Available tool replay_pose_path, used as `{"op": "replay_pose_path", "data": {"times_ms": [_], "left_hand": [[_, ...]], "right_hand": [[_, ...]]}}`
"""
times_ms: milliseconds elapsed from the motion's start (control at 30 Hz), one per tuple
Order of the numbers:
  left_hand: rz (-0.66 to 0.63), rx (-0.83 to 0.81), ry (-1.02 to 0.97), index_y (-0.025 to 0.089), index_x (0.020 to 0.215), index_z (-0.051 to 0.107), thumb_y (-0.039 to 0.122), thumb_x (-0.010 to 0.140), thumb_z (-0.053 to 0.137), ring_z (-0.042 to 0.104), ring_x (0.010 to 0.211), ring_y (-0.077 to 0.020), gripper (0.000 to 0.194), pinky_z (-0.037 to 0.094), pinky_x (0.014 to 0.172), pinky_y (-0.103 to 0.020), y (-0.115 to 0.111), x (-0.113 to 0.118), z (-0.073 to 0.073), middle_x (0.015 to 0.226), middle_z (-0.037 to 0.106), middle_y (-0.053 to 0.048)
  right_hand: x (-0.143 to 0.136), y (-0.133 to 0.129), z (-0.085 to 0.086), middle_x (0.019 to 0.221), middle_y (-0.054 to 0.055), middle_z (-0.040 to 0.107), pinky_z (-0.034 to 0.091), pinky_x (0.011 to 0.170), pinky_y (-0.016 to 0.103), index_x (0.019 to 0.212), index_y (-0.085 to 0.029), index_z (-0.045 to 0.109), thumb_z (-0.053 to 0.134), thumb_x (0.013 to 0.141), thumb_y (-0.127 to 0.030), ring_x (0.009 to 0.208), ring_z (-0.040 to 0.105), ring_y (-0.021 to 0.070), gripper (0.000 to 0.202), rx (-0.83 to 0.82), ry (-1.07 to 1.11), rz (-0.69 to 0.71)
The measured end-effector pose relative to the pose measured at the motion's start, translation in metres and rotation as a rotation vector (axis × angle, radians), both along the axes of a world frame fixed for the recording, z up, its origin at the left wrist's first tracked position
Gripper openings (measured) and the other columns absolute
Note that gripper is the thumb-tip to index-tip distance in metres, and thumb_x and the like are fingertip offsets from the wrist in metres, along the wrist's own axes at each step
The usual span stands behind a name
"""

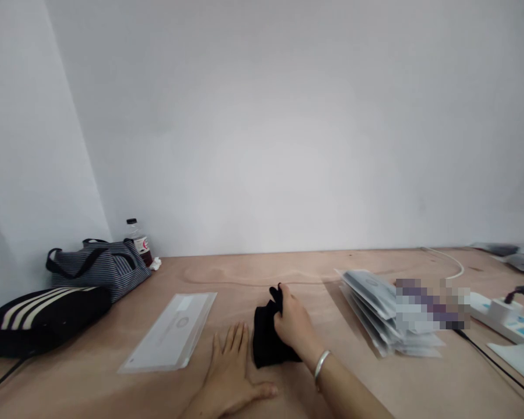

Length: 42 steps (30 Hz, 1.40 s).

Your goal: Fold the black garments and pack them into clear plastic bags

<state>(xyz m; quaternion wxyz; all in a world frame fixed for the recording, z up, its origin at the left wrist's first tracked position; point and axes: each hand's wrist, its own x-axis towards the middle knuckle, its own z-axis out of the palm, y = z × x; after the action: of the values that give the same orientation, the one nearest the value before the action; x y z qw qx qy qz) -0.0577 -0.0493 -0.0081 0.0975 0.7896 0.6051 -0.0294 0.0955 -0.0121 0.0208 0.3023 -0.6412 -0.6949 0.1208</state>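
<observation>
A small folded black cloth [265, 340] lies on the wooden table in front of me. My right hand [293, 319], with a silver bangle at its wrist, is closed on the cloth's upper part, and a bit of it sticks up past the fingers. My left hand [231, 372] rests flat on the table just left of the cloth, fingers spread, holding nothing. Farther left lies a flat clear plastic zip bag [172, 334] with a printed round mark. What kind of garment or cloth the black piece is, I cannot tell.
On the right sits a stack of plastic bags [373, 302], beside a blurred-out patch and a power strip [517, 326] with cables. At left are a black striped bag [48, 320], a striped handbag [109, 265] and a bottle [140, 241]. A wall [288, 128] stands behind the table.
</observation>
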Motion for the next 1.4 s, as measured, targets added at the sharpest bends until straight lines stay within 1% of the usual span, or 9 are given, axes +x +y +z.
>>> {"op": "replay_pose_path", "data": {"times_ms": [167,333,467,567,767,867,1033,1200,1400], "left_hand": [[-0.003,0.004,-0.005,0.006,0.135,0.012,0.074,0.053,0.043,-0.002,0.128,-0.0313,0.111,-0.002,0.100,-0.054,0.002,-0.001,-0.003,0.141,0.005,-0.014],[0.010,-0.010,-0.023,0.007,0.135,0.013,0.073,0.052,0.045,0.000,0.128,-0.0312,0.111,-0.001,0.100,-0.054,0.001,0.000,0.000,0.140,0.006,-0.016],[0.002,-0.008,-0.043,0.008,0.135,0.016,0.076,0.050,0.045,-0.001,0.128,-0.0318,0.112,-0.001,0.100,-0.055,0.000,0.001,0.000,0.141,0.006,-0.015],[0.014,0.008,-0.034,0.008,0.135,0.015,0.077,0.047,0.046,-0.003,0.128,-0.0314,0.116,-0.002,0.101,-0.053,0.002,0.000,-0.003,0.141,0.005,-0.014],[-0.009,0.019,-0.018,0.003,0.134,0.013,0.081,0.048,0.041,-0.001,0.128,-0.0324,0.120,-0.002,0.101,-0.054,0.003,-0.001,-0.005,0.140,0.005,-0.016],[-0.013,0.013,-0.014,0.003,0.134,0.010,0.082,0.050,0.038,-0.002,0.128,-0.0323,0.119,-0.002,0.100,-0.054,0.002,-0.001,-0.003,0.140,0.004,-0.017],[0.009,-0.008,-0.007,0.001,0.134,0.008,0.080,0.049,0.042,-0.004,0.128,-0.0322,0.121,-0.002,0.101,-0.053,0.000,0.001,0.000,0.140,0.001,-0.016],[0.008,-0.024,-0.009,0.002,0.134,0.007,0.079,0.049,0.042,-0.005,0.128,-0.0315,0.120,-0.002,0.101,-0.053,0.000,0.002,0.000,0.140,0.001,-0.015],[0.010,-0.006,-0.011,0.004,0.135,0.008,0.078,0.049,0.043,-0.004,0.128,-0.0318,0.119,-0.003,0.101,-0.053,0.002,0.001,-0.003,0.140,0.001,-0.015]], "right_hand": [[-0.025,0.000,-0.017,0.102,0.016,0.058,0.041,0.075,0.030,0.127,-0.005,0.029,0.047,0.074,-0.022,0.094,0.055,0.0245,0.058,-0.040,0.004,0.116],[-0.023,-0.009,-0.018,0.104,0.015,0.058,0.037,0.085,0.034,0.112,-0.010,0.050,0.033,0.085,-0.033,0.099,0.051,0.0249,0.040,0.069,-0.072,0.075],[-0.024,-0.017,-0.028,0.127,0.023,0.040,0.020,0.097,0.047,0.123,0.000,0.040,0.031,0.082,-0.053,0.119,0.031,0.0337,0.067,0.010,-0.215,0.039],[-0.029,-0.020,-0.041,0.132,0.027,0.029,0.007,0.099,0.052,0.128,0.006,0.029,0.027,0.078,-0.063,0.123,0.020,0.0369,0.085,-0.070,-0.274,0.075],[-0.019,-0.018,-0.045,0.134,0.023,0.026,0.001,0.101,0.047,0.131,0.003,0.025,0.037,0.079,-0.044,0.126,0.016,0.0311,0.071,-0.082,-0.328,0.196],[0.006,-0.012,-0.037,0.137,0.018,0.025,0.002,0.102,0.044,0.132,-0.003,0.025,0.041,0.077,-0.041,0.127,0.014,0.0263,0.069,-0.108,-0.324,0.387],[0.055,0.002,-0.022,0.140,0.003,0.020,0.004,0.101,0.049,0.134,-0.024,0.023,0.049,0.072,-0.027,0.128,0.008,0.0232,0.068,-0.224,-0.350,0.731],[0.083,0.003,-0.019,0.140,0.003,0.020,0.005,0.101,0.048,0.132,-0.030,0.028,0.045,0.073,-0.015,0.128,0.011,0.0216,0.062,-0.157,-0.429,0.696],[0.088,-0.005,-0.038,0.140,0.008,0.018,0.009,0.102,0.046,0.136,-0.024,0.017,0.038,0.084,-0.044,0.128,0.012,0.0223,0.059,-0.064,-0.356,0.658]]}}
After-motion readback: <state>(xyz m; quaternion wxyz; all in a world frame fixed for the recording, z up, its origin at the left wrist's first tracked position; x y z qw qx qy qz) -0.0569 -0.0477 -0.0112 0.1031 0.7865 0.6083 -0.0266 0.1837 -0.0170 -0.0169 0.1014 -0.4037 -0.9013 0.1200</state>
